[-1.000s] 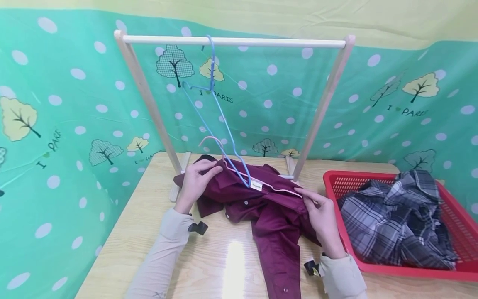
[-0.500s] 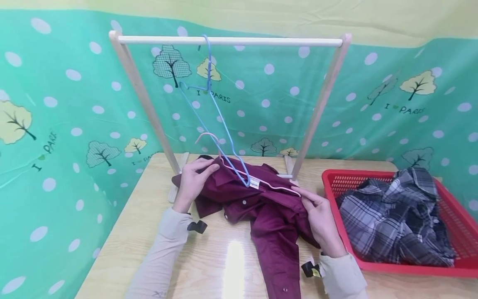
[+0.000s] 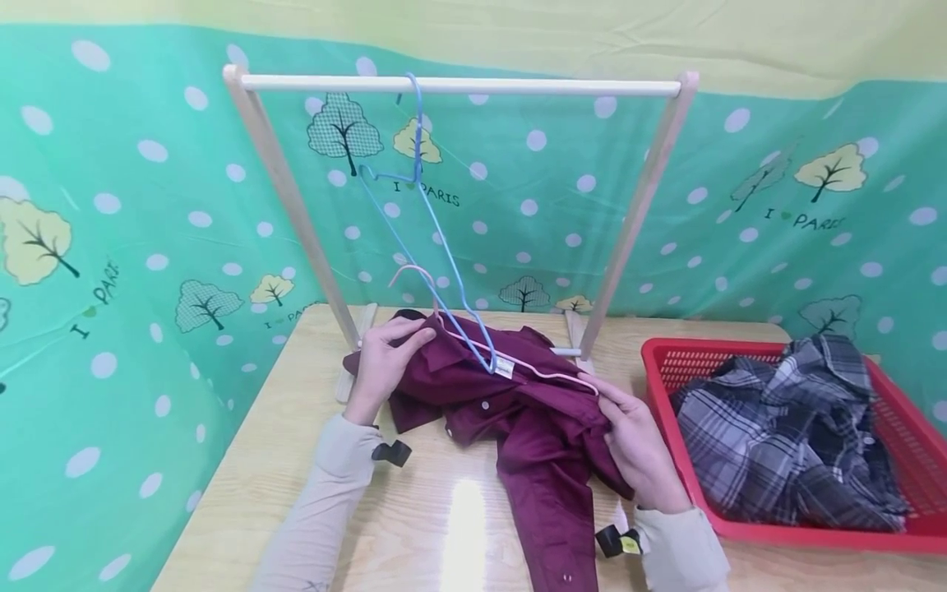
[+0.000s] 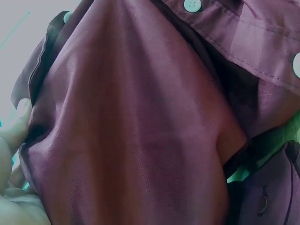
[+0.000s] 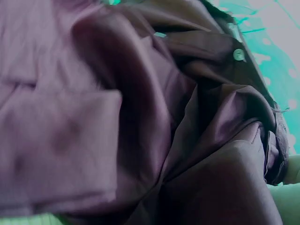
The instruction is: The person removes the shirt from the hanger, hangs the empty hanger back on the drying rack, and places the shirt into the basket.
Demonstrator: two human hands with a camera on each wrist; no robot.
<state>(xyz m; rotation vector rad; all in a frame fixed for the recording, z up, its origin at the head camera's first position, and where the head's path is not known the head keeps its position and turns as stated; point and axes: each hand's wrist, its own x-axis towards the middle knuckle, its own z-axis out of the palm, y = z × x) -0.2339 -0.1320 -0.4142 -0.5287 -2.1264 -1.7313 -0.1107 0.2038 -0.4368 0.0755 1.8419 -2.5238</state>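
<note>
A maroon button-up shirt (image 3: 543, 460) lies bunched on the table, one sleeve reaching toward the front edge. Inside its collar opening sits a pink wire hanger (image 3: 547, 376), with its hook standing up at the left. My left hand (image 3: 383, 366) pinches the shirt's cloth near the collar; in the left wrist view its thumb (image 4: 16, 124) presses on the fabric edge. My right hand (image 3: 639, 448) holds the shirt's shoulder at the hanger's right end, fingertips against the wire. Cloth hides part of both hands' fingers. In the right wrist view, shirt folds (image 5: 140, 117) fill most of the picture.
A wooden rack (image 3: 644, 222) with a white bar (image 3: 547, 85) stands at the back. From the bar a blue wire hanger (image 3: 444, 238) dangles in front of the shirt. At right, a red basket (image 3: 658, 362) holds a grey plaid shirt (image 3: 784, 444).
My right hand has shifted slightly at the shoulder, its fingertips still by the hanger's end. My left hand keeps its hold, and the shirt and hanger stay nearly in place.
</note>
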